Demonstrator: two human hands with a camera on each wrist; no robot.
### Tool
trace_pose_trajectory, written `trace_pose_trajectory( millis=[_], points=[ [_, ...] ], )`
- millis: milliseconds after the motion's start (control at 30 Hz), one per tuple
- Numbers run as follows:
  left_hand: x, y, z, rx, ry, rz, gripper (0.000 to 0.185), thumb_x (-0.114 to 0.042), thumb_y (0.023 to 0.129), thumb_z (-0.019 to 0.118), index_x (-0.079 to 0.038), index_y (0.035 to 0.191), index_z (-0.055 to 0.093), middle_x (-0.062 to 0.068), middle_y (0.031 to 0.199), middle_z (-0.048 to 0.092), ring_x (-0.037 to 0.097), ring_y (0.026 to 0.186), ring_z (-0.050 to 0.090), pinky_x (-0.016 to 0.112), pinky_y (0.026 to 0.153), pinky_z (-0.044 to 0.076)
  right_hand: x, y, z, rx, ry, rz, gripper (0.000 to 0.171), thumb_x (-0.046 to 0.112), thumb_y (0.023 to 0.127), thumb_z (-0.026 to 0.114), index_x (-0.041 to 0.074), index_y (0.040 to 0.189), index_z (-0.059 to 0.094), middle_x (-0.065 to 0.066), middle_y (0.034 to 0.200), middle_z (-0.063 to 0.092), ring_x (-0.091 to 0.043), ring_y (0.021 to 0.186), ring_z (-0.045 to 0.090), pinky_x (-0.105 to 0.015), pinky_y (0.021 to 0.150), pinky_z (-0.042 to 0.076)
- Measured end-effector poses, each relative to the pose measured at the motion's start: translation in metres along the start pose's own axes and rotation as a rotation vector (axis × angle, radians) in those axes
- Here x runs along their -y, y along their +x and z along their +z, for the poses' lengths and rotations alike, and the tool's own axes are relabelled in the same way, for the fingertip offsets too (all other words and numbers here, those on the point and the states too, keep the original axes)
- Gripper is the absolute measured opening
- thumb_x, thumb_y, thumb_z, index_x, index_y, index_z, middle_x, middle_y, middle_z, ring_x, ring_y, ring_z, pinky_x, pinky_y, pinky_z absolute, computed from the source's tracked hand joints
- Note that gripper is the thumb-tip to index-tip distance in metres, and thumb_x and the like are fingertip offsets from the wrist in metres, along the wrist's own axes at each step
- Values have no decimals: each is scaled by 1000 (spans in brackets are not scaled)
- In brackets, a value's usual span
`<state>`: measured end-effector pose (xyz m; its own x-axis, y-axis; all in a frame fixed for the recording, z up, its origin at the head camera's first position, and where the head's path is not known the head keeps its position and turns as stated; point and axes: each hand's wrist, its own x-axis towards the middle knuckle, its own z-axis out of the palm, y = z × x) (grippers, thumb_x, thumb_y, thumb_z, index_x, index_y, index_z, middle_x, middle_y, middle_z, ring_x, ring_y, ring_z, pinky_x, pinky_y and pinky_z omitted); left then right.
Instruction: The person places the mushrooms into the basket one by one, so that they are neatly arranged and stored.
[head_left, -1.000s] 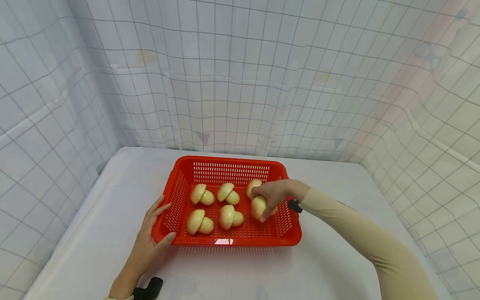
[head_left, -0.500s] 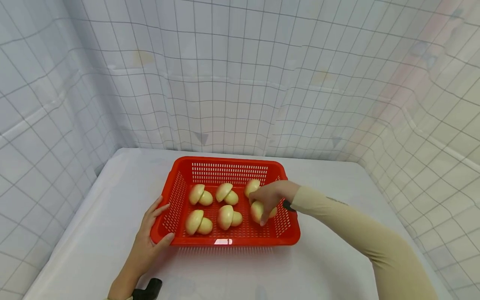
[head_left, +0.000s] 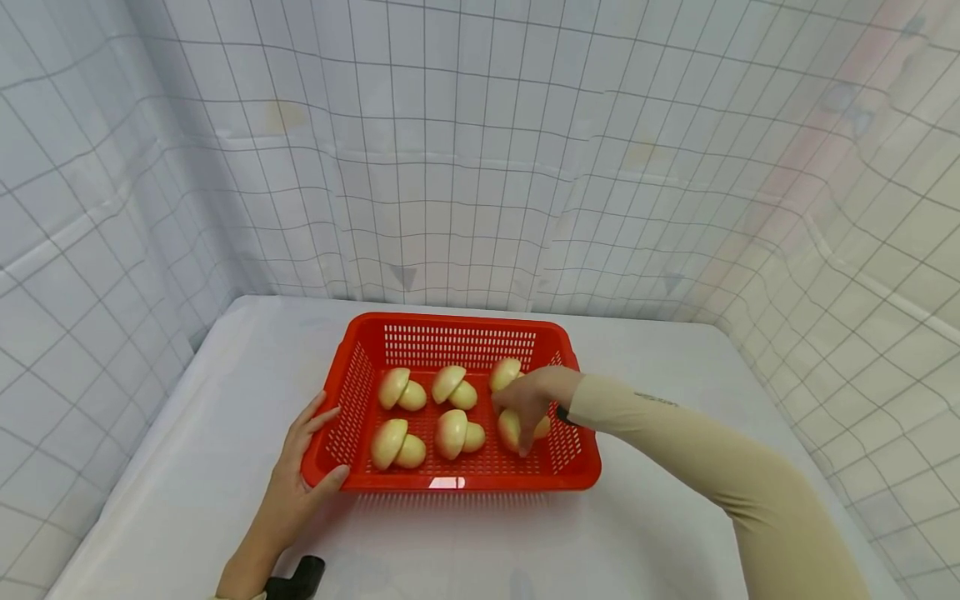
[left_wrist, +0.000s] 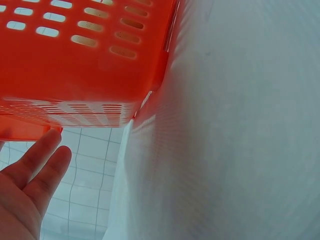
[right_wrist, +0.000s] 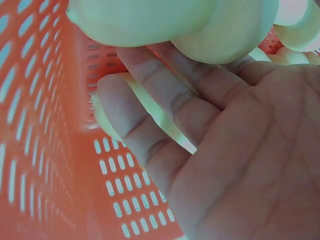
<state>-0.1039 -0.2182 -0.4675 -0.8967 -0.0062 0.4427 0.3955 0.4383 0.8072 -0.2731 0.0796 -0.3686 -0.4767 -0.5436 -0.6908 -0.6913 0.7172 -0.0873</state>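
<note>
A red basket (head_left: 450, 479) sits on a white table (head_left: 187, 467) and holds six pale toy mushrooms in two rows. The right hand (head_left: 531, 398) reaches into the basket's near right corner, its fingers curled around a mushroom (head_left: 512, 427) lying there. The left hand (head_left: 296, 483) rests against the basket's near left corner, fingers straight and spread, gripping nothing.

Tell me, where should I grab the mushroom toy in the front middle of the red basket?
Probably from above, pinching the front middle mushroom by its big round cap. It lies on its side, cap to the left and short stem to the right. The cap is the widest part, and the basket walls block a sideways reach. The right hand holds its neighbour from above.
</note>
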Motion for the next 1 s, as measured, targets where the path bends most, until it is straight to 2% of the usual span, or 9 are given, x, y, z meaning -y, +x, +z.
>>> trace_pose_trajectory(
  millis=[167, 467, 733, 1000],
  points=[
    [2, 0, 0, 7, 7, -5, 68, -3, 80, 68, -11, 142, 40, -2, 155, 17, 11, 137, 21, 14, 89, 38, 3, 4, 0, 11, -45, -11, 52, 38, 68, 84, 24, 107, 52, 10, 95, 54, -9, 94, 51, -29, 82, 47],
    [3, 0, -1, 8, 3, -16, 68, -3, 80, 68, -11, 142, 41, -4, 155, 16, 11, 137, 21, 15, 89, 38, 2, 5, 1, 15, -18, 2, 51, 37, 67, 85, 25, 104, 52, 10, 94, 54, -10, 94, 50, -29, 80, 47],
    [4, 0, -1, 8, 11, 12, 68, -2, 79, 68, -10, 142, 41, -1, 155, 17, 11, 137, 21, 14, 89, 37, 0, 4, 4, -11, -1, -25, 50, 33, 66, 87, 24, 99, 51, 9, 90, 55, -10, 91, 50, -25, 77, 47],
    [4, -1, -1, 8, 3, -6, 69, -2, 79, 68, -12, 141, 41, -4, 155, 17, 13, 138, 20, 14, 90, 37, 1, 2, 5, -36, 5, -50, 48, 30, 66, 87, 24, 97, 50, 8, 88, 55, -9, 87, 50, -25, 75, 46]
  ],
)
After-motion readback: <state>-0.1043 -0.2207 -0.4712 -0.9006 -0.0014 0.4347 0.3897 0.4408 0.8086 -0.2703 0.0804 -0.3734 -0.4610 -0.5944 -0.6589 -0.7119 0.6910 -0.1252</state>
